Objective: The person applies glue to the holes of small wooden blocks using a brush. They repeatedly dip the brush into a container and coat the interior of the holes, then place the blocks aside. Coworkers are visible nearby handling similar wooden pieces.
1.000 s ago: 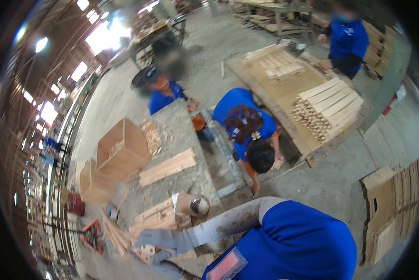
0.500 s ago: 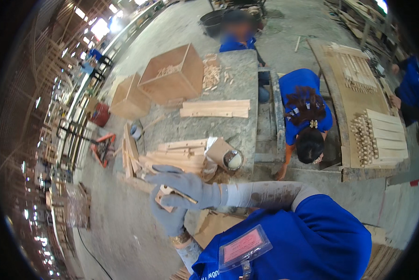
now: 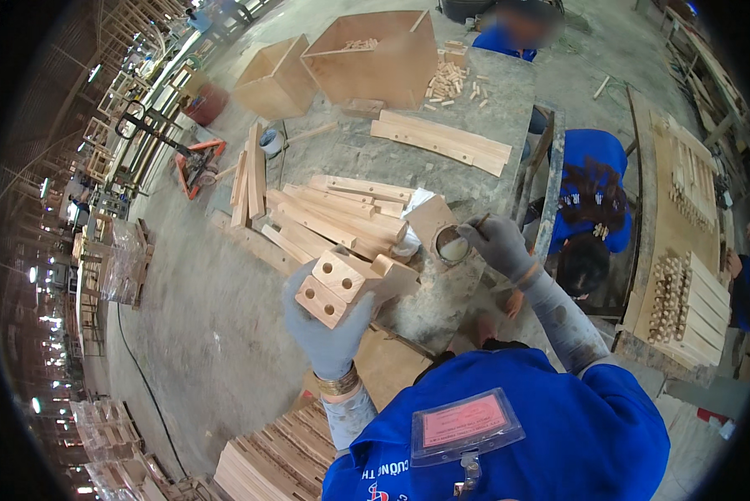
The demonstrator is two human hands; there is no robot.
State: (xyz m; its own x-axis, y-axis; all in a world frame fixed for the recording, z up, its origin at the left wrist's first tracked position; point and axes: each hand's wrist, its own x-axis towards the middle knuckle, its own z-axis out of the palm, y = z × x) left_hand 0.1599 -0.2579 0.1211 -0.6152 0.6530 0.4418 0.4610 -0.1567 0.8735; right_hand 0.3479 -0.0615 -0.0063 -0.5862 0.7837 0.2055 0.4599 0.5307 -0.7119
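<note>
My left hand (image 3: 329,330), in a grey glove, grips a pale wooden block (image 3: 342,284) with round drilled holes in its face, held up in front of my chest. My right hand (image 3: 496,242), also gloved, pinches a thin brush stick (image 3: 478,222) whose tip dips into a small round tin of whitish glue (image 3: 453,247) on the stone workbench (image 3: 408,159). A heap of similar wooden pieces (image 3: 333,217) lies on the bench just beyond the block.
Two open plywood boxes (image 3: 375,58) and long boards (image 3: 442,142) sit farther back with scattered dowels (image 3: 454,79). A person in blue (image 3: 588,209) crouches at the right beside a pallet of slats (image 3: 684,292). Another person (image 3: 517,29) stands behind. An orange pallet jack (image 3: 195,159) is at left.
The view has swung down and closer to the bench. My left hand has lifted the drilled block up, and my right hand has reached over to the glue tin.
</note>
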